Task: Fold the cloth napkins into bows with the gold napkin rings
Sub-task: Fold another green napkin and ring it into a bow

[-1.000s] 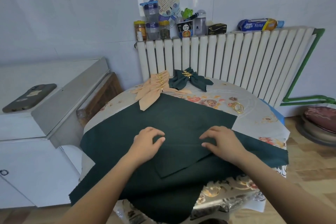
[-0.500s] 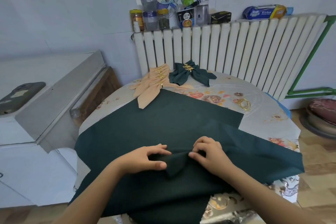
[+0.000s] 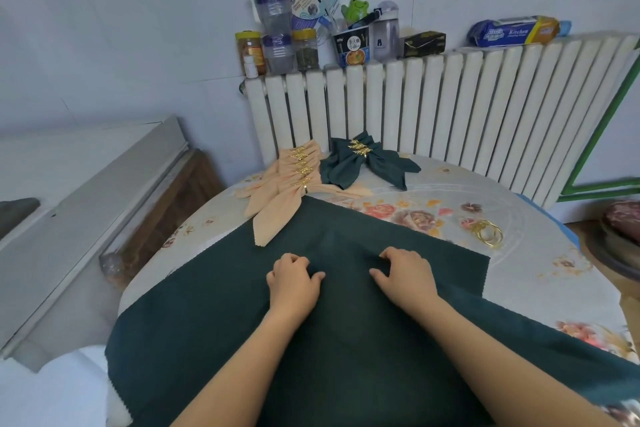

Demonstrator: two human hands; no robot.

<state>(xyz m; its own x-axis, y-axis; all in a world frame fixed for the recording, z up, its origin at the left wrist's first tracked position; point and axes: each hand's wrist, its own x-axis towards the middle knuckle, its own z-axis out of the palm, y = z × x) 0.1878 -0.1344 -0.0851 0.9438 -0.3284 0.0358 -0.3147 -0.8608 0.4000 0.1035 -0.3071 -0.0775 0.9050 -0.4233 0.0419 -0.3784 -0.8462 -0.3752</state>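
Green napkin (image 3: 346,340) flat at frame centre. Left hand (image 3: 292,282) and right hand (image 3: 407,276), fingers curled, pinching cloth. Judged: early fold under way. Next: gather pleats evenly, fetch gold rings (image 3: 489,233) at right.

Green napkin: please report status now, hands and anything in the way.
Left hand and right hand pinch the flat green napkin. Spare gold rings lie right, untouched. Nothing blocks.
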